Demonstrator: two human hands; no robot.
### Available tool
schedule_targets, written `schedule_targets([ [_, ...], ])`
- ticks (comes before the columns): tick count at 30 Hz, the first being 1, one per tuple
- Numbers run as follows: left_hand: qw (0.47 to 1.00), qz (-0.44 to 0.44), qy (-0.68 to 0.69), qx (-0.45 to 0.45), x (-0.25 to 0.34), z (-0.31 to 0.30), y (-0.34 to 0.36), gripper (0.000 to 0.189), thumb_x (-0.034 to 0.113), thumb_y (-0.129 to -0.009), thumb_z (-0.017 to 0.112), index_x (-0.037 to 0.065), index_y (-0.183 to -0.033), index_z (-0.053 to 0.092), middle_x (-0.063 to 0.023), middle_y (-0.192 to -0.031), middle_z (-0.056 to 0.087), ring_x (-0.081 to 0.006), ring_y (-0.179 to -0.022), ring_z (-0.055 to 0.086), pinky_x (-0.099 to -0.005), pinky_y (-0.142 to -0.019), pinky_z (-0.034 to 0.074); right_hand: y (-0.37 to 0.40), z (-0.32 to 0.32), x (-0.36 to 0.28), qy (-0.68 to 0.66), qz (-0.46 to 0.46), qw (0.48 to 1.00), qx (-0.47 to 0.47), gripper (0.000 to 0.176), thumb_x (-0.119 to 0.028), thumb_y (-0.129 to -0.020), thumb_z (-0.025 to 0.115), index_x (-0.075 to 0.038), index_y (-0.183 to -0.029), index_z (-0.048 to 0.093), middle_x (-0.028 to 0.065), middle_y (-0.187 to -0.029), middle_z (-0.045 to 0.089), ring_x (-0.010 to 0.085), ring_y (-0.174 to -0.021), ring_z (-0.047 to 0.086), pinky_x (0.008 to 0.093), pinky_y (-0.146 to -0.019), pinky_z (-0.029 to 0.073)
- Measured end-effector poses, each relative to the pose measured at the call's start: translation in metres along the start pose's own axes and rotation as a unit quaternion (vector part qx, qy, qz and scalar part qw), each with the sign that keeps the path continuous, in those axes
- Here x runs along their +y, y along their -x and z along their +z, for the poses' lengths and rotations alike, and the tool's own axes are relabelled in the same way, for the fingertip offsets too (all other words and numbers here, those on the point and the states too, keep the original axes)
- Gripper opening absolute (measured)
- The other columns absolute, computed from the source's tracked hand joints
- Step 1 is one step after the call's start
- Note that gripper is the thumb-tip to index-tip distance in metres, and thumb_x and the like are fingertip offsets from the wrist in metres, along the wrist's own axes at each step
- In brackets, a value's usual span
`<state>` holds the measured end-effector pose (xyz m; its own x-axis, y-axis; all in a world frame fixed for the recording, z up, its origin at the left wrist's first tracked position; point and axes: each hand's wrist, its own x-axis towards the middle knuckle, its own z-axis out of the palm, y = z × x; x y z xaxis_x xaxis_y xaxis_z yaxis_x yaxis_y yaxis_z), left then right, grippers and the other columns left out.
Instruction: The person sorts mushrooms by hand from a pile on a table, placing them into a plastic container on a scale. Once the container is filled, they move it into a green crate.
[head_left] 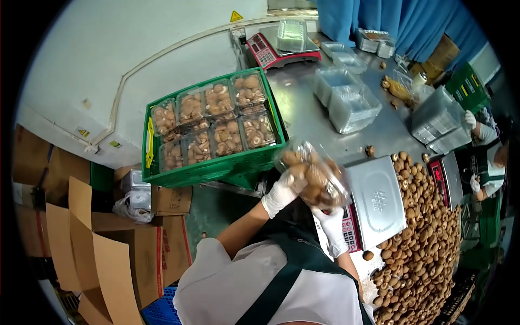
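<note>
Between my two white-gloved hands is a clear plastic box of brown mushrooms [315, 176], tilted in front of my body. My left hand [284, 193] grips its left side, and my right hand [331, 228] holds its lower right edge. Just right of the box stands a weighing scale [378, 203] with a bare metal plate and a red keypad side. A green crate [216, 165] to the left carries several filled mushroom boxes [227, 136] in rows. Loose mushrooms [420, 238] lie heaped beyond the scale.
Stacked clear trays [352, 105] stand on the steel table [295, 86]. A second red scale [284, 51] sits at the back, a third scale [447, 181] at right. Open cardboard boxes [111, 260] fill the lower left. A co-worker [490, 157] with gloved hands is at far right.
</note>
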<state>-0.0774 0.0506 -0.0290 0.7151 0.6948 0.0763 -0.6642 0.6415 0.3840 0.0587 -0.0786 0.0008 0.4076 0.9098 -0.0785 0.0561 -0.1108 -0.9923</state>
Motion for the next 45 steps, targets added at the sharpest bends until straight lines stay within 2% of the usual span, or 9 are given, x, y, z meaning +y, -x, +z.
schedule_targets([
  [9, 0.916, 0.031, -0.232, 0.325, 0.180, -0.065, -0.079, 0.052, 0.045, -0.086, 0.059, 0.003, -0.117, 0.056, -0.0103, -0.112, 0.061, -0.0223, -0.100, 0.060, -0.0359, -0.088, 0.048, -0.010, 0.000, 0.012, 0.081, 0.082, 0.991, -0.063, 0.016, -0.009, -0.084, 0.066, -0.004, -0.100, 0.065, 0.0018, -0.083, 0.067, 0.0049, -0.076, 0.059, 0.0216, -0.071, 0.048],
  [13, 0.604, -0.113, -0.662, 0.430, 0.193, -0.119, -0.100, 0.092, 0.049, -0.071, 0.072, -0.001, -0.138, 0.033, -0.0207, -0.138, 0.040, -0.0350, -0.127, 0.040, -0.0398, -0.104, 0.034, 0.007, -0.018, 0.027, 0.064, 0.158, 0.985, -0.023, 0.014, -0.006, -0.085, 0.065, -0.002, -0.098, 0.065, 0.0012, -0.082, 0.066, 0.0052, -0.075, 0.058, 0.0206, -0.070, 0.047],
  [17, 0.335, 0.123, -0.844, 0.401, 0.160, -0.058, -0.109, 0.088, 0.035, -0.068, 0.076, 0.002, -0.137, 0.033, -0.0215, -0.138, 0.038, -0.0378, -0.122, 0.042, -0.0424, -0.102, 0.035, 0.022, -0.029, 0.020, 0.030, 0.201, 0.978, 0.052, 0.012, -0.007, -0.088, 0.062, 0.000, -0.097, 0.064, 0.0036, -0.087, 0.066, 0.0087, -0.080, 0.060, 0.0209, -0.074, 0.048],
  [24, 0.527, 0.255, -0.809, -0.056, 0.041, 0.009, -0.211, 0.046, 0.021, -0.076, 0.068, 0.007, -0.117, 0.054, -0.0153, -0.129, 0.047, -0.0349, -0.114, 0.048, -0.0425, -0.097, 0.039, 0.045, -0.043, 0.024, 0.039, 0.157, 0.974, 0.159, 0.012, -0.010, -0.088, 0.061, -0.001, -0.097, 0.065, 0.0051, -0.086, 0.067, 0.0085, -0.080, 0.060, 0.0237, -0.075, 0.049],
  [28, 0.454, 0.257, -0.833, -0.186, -0.022, 0.035, -0.284, 0.050, 0.035, -0.081, 0.060, 0.005, -0.120, 0.052, -0.0177, -0.129, 0.048, -0.0354, -0.111, 0.050, -0.0431, -0.094, 0.041, 0.065, -0.047, 0.006, 0.015, 0.195, 0.957, 0.214, 0.012, -0.008, -0.089, 0.060, 0.001, -0.097, 0.063, 0.0043, -0.085, 0.065, 0.0094, -0.080, 0.059, 0.0226, -0.073, 0.048],
  [32, 0.318, 0.034, -0.936, -0.146, -0.040, 0.053, -0.327, 0.048, 0.043, -0.084, 0.054, 0.002, -0.108, 0.057, -0.0204, -0.113, 0.059, -0.0336, -0.100, 0.058, -0.0442, -0.085, 0.046, 0.097, -0.052, 0.022, 0.034, 0.182, 0.938, 0.294, 0.015, -0.014, -0.088, 0.062, -0.002, -0.097, 0.064, 0.0032, -0.084, 0.065, 0.0094, -0.078, 0.059, 0.0241, -0.074, 0.049],
  [37, 0.397, 0.007, -0.891, -0.220, -0.018, 0.038, -0.373, 0.040, 0.036, -0.080, 0.058, 0.003, -0.100, 0.066, -0.0192, -0.100, 0.065, -0.0377, -0.096, 0.060, -0.0416, -0.083, 0.046, 0.136, -0.051, 0.025, -0.006, 0.233, 0.896, 0.377, 0.018, -0.019, -0.088, 0.061, -0.005, -0.098, 0.066, 0.0062, -0.083, 0.066, 0.0114, -0.078, 0.060, 0.0262, -0.076, 0.049],
  [40, 0.572, -0.148, -0.795, -0.138, -0.010, 0.038, -0.387, 0.027, 0.027, -0.081, 0.056, 0.001, -0.074, 0.063, -0.0065, -0.060, 0.055, -0.0143, -0.049, 0.049, -0.0326, -0.045, 0.039, 0.151, -0.049, 0.030, 0.020, 0.197, 0.889, 0.413, 0.018, -0.021, -0.086, 0.060, -0.006, -0.094, 0.066, 0.0086, -0.081, 0.067, 0.0175, -0.074, 0.063, 0.0289, -0.074, 0.049],
  [45, 0.504, -0.194, -0.842, 0.002, -0.002, -0.022, -0.463, 0.029, 0.027, -0.084, 0.050, 0.002, -0.077, 0.062, -0.0082, -0.061, 0.058, -0.0223, -0.051, 0.057, -0.0350, -0.045, 0.043, 0.164, -0.058, 0.034, 0.018, 0.197, 0.886, 0.420, 0.020, -0.022, -0.081, 0.061, -0.007, -0.093, 0.067, 0.0096, -0.081, 0.068, 0.0202, -0.074, 0.064, 0.0313, -0.073, 0.049],
])
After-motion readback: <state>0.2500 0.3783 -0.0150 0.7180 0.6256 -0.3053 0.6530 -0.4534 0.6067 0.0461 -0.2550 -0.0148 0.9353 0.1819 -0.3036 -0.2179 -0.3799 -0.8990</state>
